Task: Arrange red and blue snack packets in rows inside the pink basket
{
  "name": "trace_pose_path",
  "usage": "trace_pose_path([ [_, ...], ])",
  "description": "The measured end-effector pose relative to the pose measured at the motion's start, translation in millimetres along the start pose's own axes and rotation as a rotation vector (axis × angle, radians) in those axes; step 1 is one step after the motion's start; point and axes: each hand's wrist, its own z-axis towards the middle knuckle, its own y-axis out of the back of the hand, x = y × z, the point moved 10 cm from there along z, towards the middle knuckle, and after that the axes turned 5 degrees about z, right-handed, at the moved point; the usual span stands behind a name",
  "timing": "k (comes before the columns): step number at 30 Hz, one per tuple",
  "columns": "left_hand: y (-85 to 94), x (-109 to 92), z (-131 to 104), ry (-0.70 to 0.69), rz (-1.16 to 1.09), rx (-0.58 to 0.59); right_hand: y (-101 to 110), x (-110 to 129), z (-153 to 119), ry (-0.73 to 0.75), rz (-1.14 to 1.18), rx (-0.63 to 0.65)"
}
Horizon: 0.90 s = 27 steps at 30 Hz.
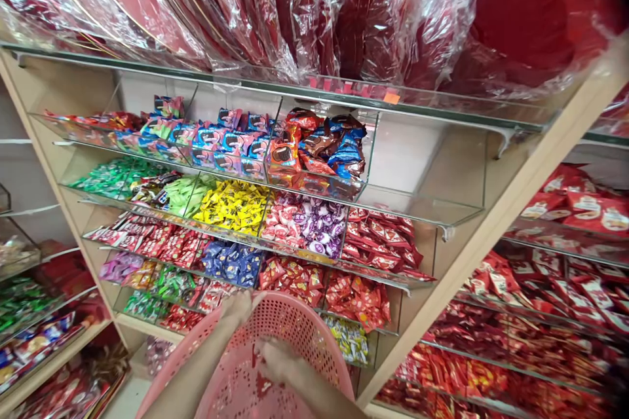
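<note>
A pink perforated plastic basket (295,314) stands low in front of the shelves. At its far rim, left of the middle, is my left hand (236,309), closed on the edge. My right hand (275,359) is inside the basket, blurred, so its fingers cannot be made out. Beside and below it are a few small red packets (263,381). Behind the basket, glass compartments hold wrapped sweets: dark blue packets (233,263), red packets (292,278), yellow packets (233,206) and purple ones (324,222).
Above, plastic-wrapped red items (304,6) rest on a glass shelf (295,82). A slanting wooden upright (491,222) separates these shelves from more red packets (545,275) at the right. Another sweets shelf (54,353) stands at the left.
</note>
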Motion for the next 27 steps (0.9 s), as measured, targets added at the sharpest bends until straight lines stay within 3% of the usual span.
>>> trace_pose_path([
  [8,-1.1,1.7,1.6,-0.009,0.011,-0.028,-32.0,-29.5,-25.9,-0.124,-0.331,0.055],
  [16,-0.4,-0.4,-0.4,-0.005,0.03,-0.018,-18.7,-25.5,-32.8,-0.03,-0.25,-0.019],
  [27,1.8,-1.0,-2.3,-0.006,0.063,-0.034,-13.2,-20.1,-25.3,-0.065,-0.227,-0.072],
])
